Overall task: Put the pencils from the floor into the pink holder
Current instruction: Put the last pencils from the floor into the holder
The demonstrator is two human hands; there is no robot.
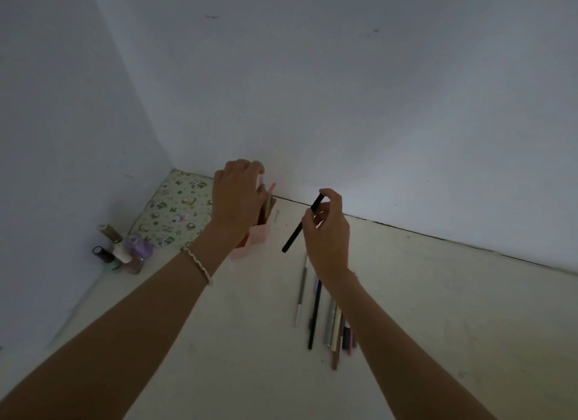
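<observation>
The pink holder (256, 235) stands on the floor near the wall, partly hidden by my left hand (236, 197). That hand is over its top, fingers closed around a pale pencil that is going into it. A pink pencil (271, 188) and others stick out of the holder. My right hand (327, 228) is to the right of the holder and pinches a black pencil (301, 228), held tilted above the floor. Several pencils (316, 313) lie on the floor below my right wrist, some hidden under my forearm.
Several nail polish bottles (125, 247) stand at the left by the wall. A patterned green cushion (175, 213) lies in the corner behind the holder. Two white walls meet at the corner; the pale floor stretches to the right.
</observation>
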